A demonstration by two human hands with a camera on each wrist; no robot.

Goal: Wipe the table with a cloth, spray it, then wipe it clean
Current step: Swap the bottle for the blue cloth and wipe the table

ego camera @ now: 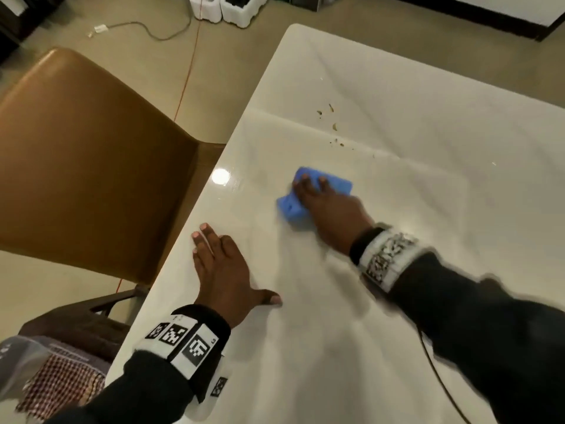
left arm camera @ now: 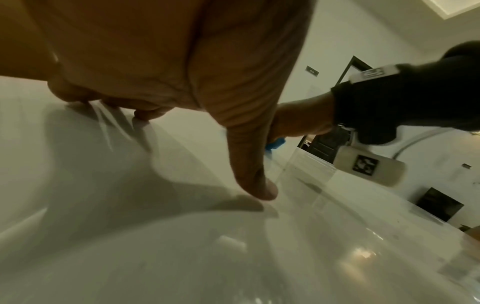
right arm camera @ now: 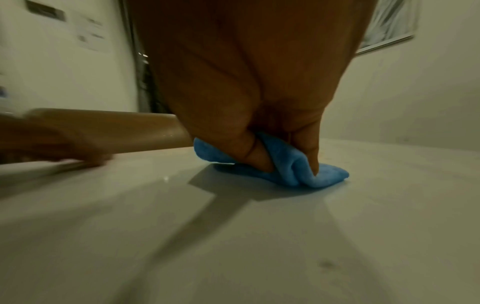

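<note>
A folded blue cloth (ego camera: 341,186) lies on the glossy white table (ego camera: 397,301), a little left of its middle. My right hand (ego camera: 324,206) presses down on it; in the right wrist view the thumb and a finger pinch the blue cloth (right arm camera: 330,174) into a fold. My left hand (ego camera: 220,264) rests flat on the table near its left edge, fingers straight and thumb spread. The left wrist view shows the cloth (left arm camera: 275,145) as a blue sliver behind my thumb. Brown crumbs (ego camera: 334,127) are scattered beyond the cloth. No spray bottle is in view.
A tan chair (ego camera: 85,154) stands close against the table's left edge. A checked fabric (ego camera: 61,384) lies on a seat at the bottom left. A dark cable (ego camera: 440,377) crosses the near right of the table. White foam boxes (ego camera: 226,7) and cords lie on the floor.
</note>
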